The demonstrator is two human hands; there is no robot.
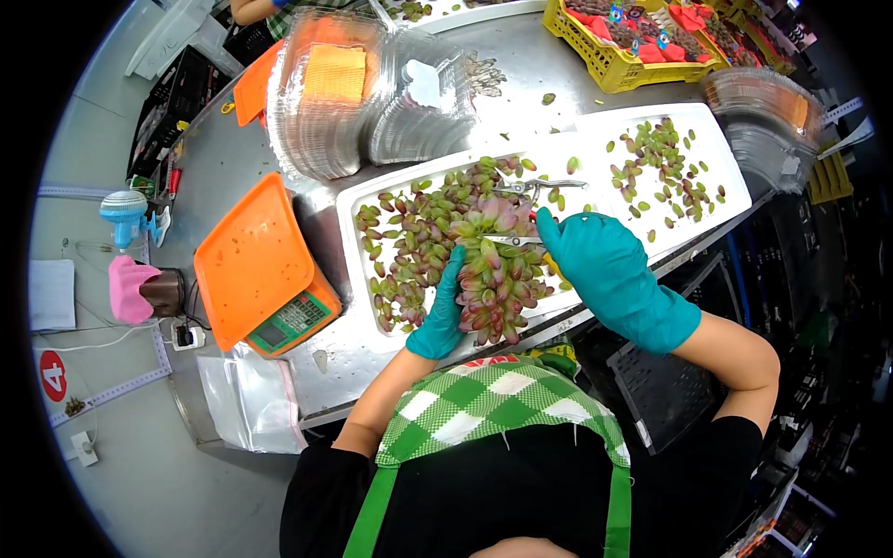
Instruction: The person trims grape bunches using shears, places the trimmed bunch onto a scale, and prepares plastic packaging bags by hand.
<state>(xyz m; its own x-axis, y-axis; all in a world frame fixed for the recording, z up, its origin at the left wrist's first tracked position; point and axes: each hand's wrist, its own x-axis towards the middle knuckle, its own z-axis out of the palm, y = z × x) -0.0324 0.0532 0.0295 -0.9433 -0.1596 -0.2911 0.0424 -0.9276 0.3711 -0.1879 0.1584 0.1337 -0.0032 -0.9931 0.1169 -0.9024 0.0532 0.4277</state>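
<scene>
The left hand (445,312) cups the near-left side of the grape bunch (495,270) on the white tray (358,200); the right hand (605,265), closed on scissors (512,241), meets its far-right top; the bunch runs near-to-far between them.

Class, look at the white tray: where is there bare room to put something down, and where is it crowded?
Bare: the white tray between the spare scissors and the loose grapes. Crowded: around the grape bunch under the left hand and right hand.
</scene>
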